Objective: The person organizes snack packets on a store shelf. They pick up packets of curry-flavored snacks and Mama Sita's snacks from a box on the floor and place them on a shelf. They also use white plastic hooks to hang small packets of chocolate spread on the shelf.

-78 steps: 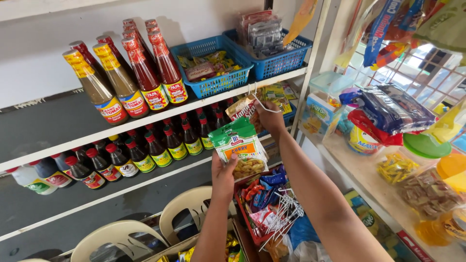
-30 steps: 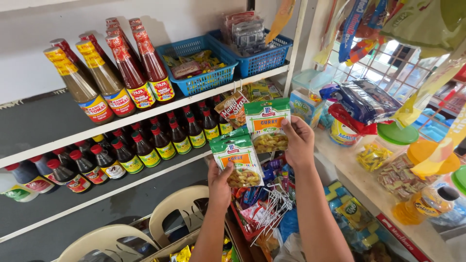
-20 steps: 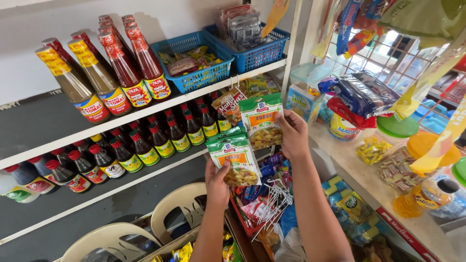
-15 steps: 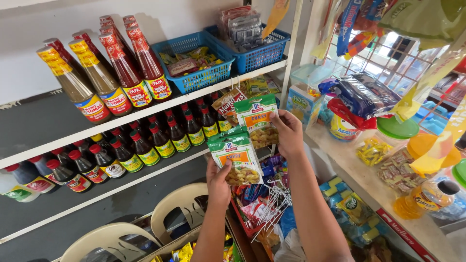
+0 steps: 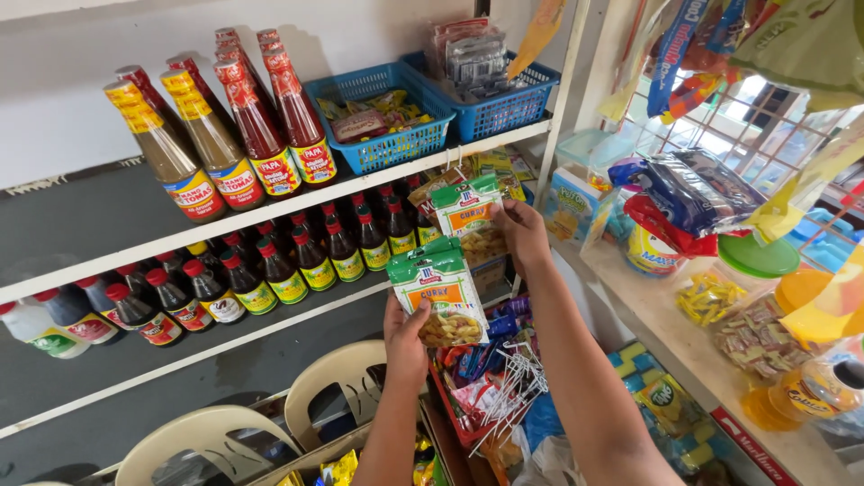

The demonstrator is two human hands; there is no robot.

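Packets: two flat glossy green-topped sachets
Left hand (image 5: 407,335): raised; pinching lower sachet (image 5: 441,295)
Right hand (image 5: 522,229): outstretched; gripping upper sachet (image 5: 466,214)

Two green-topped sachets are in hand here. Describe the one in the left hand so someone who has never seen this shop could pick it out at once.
Start at the white wall shelves of sauce bottles, then drop below the blue basket. In front of the lower shelf's dark bottles, the left hand holds a sachet from below. Unlike the second sachet, pinched higher by the right hand, it is lower and nearer the camera.
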